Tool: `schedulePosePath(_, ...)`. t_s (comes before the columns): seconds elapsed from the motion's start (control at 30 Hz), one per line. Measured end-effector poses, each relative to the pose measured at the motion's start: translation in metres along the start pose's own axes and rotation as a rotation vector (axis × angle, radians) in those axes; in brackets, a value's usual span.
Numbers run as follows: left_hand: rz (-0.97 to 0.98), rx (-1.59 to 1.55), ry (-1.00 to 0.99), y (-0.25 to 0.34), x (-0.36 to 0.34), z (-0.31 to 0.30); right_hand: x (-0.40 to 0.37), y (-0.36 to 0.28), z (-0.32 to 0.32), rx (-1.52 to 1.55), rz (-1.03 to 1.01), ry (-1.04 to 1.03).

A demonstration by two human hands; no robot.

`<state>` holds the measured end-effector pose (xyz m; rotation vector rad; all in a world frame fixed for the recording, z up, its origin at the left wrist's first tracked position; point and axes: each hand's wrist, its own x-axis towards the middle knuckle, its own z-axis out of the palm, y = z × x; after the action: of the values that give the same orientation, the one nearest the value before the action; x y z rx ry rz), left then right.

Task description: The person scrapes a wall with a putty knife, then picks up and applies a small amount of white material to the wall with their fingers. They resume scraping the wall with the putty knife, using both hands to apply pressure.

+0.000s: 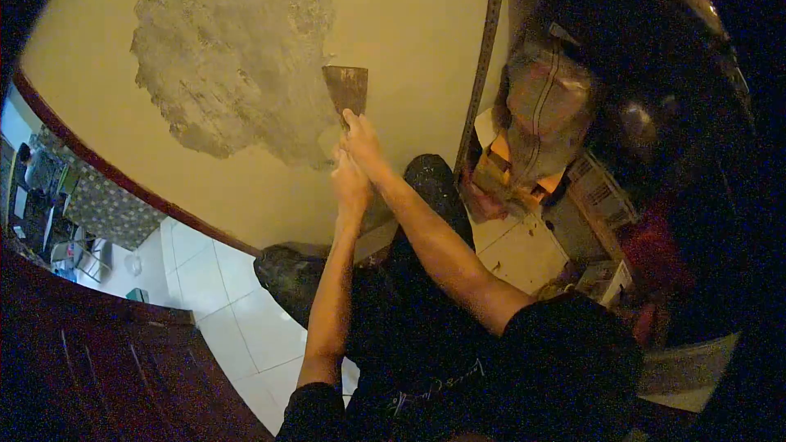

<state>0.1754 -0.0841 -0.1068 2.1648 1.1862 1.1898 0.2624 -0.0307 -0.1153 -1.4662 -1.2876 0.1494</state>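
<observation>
Both hands are wrapped round the handle of a scraper with a broad, worn metal blade. My right hand grips it close below the blade, a finger stretched toward the metal. Just beneath, my left hand is closed on the lower part, hiding most of the handle. The blade overlaps the right border of a rough grey patch on the yellowish wall. Small flakes show at the blade's left corner, and the patch has a ragged edge where the paint ends.
On the right, a plastic-covered bag stands near boxes and papers on the floor. A dark strip edges the wall there. At left, a doorway opens onto white floor tiles and a folding chair; dark wood fills the lower left.
</observation>
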Motion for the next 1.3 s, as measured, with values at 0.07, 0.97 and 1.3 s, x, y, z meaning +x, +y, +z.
schedulePosePath(0.07, -0.032, -0.102, 0.011, 0.014, -0.009, -0.008, 0.002, 0.017, 0.016, 0.373, 0.292, -0.062)
schedulePosePath(0.97, 0.030, 0.004, -0.002, -0.004, 0.020, 0.006, 0.016, -0.025, -0.015, 0.003, 0.046, 0.038)
schedulePosePath(1.3, 0.082, -0.029, 0.056, 0.016, 0.020, -0.006, 0.028, -0.013, -0.004, 0.229, 0.219, -0.060)
